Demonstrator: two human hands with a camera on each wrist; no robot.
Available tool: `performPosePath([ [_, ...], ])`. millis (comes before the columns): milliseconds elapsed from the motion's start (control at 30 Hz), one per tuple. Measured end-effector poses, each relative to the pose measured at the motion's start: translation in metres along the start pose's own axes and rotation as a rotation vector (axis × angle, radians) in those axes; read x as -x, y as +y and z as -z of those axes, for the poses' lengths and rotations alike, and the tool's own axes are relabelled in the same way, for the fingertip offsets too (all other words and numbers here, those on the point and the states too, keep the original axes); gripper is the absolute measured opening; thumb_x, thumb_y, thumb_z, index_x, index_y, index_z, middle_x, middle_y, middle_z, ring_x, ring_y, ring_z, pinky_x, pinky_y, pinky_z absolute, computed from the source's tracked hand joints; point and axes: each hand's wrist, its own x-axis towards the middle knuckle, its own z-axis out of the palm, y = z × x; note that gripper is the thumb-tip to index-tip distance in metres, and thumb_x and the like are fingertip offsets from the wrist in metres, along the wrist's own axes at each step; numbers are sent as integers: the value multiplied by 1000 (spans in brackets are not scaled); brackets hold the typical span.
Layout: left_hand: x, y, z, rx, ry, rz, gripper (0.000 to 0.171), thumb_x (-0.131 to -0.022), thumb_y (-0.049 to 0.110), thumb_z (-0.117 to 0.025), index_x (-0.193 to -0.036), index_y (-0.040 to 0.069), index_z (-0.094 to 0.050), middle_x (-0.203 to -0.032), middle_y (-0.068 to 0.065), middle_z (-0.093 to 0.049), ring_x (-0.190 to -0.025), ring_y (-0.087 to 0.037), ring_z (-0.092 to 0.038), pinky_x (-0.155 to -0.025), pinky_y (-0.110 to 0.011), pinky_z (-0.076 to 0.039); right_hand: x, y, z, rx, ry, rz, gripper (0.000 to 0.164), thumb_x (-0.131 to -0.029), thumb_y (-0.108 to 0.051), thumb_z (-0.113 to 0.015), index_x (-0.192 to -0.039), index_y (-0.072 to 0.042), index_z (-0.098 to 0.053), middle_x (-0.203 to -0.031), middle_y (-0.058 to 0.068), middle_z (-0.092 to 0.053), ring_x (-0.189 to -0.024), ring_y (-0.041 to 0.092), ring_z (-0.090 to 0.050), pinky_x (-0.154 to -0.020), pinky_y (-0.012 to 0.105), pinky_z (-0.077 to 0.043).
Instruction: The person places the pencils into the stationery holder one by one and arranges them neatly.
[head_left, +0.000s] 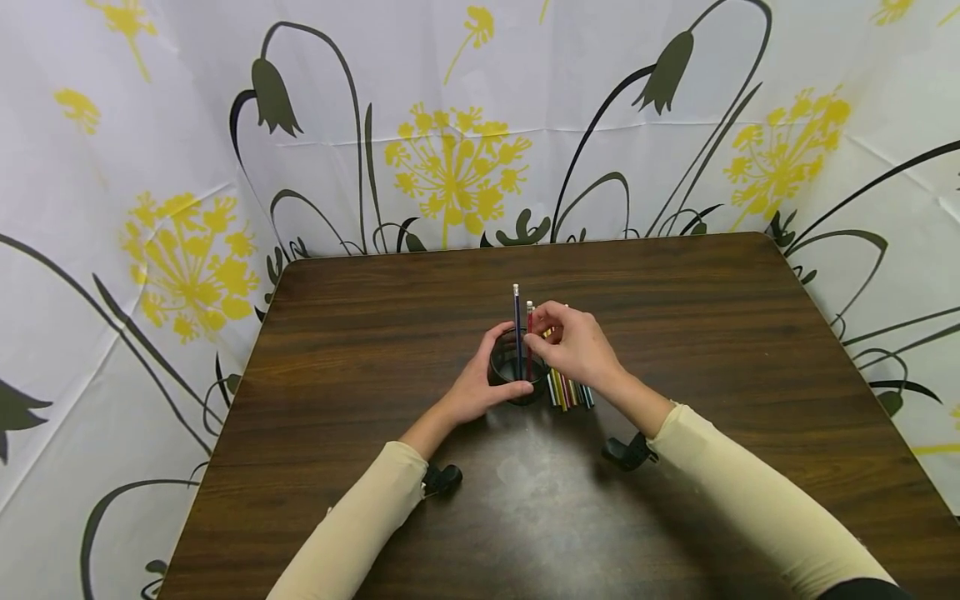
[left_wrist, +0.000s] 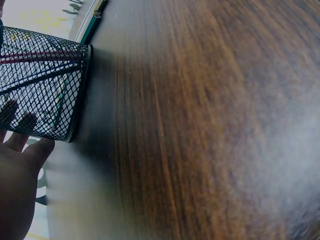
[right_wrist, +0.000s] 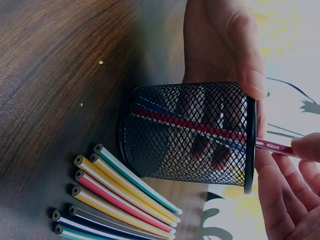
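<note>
A black mesh pencil cup (right_wrist: 249, 172) stands upright on the table. My left hand (head_left: 474, 385) is wrapped around it, thumb at the near rim and fingers along the far side, seen through the mesh in the right wrist view. Inside the cup leans a dark blue pencil (head_left: 517, 321) with its eraser end up. Beside it is a red pencil (right_wrist: 272, 146), its lower end within the cup; my right hand (head_left: 579, 343) pinches its upper part between thumb and fingers. Just right of the cup, several striped pencils (right_wrist: 117, 186) lie side by side, partly under my right hand in the head view.
The dark wood-grain table (head_left: 360, 333) reaches back to a white curtain (head_left: 330, 192) printed with yellow and grey flowers. Small pale specks (right_wrist: 101, 62) lie on the tabletop near the cup. Dark devices are strapped at both wrists, close above the table.
</note>
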Motion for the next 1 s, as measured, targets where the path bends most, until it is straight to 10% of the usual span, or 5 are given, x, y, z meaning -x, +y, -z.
performPosePath([
  [1000, 0, 3, 1, -51, 13, 31, 87, -87, 16, -76, -154, 11, -21, -148, -17, -37, -137, -38, -34, -109, -60, -24, -19, 11, -8, 42, 62, -42, 23, -87, -17, -76, -106, -5, -71, -89, 5, -72, -72, 19, -66, -61, 34, -52],
])
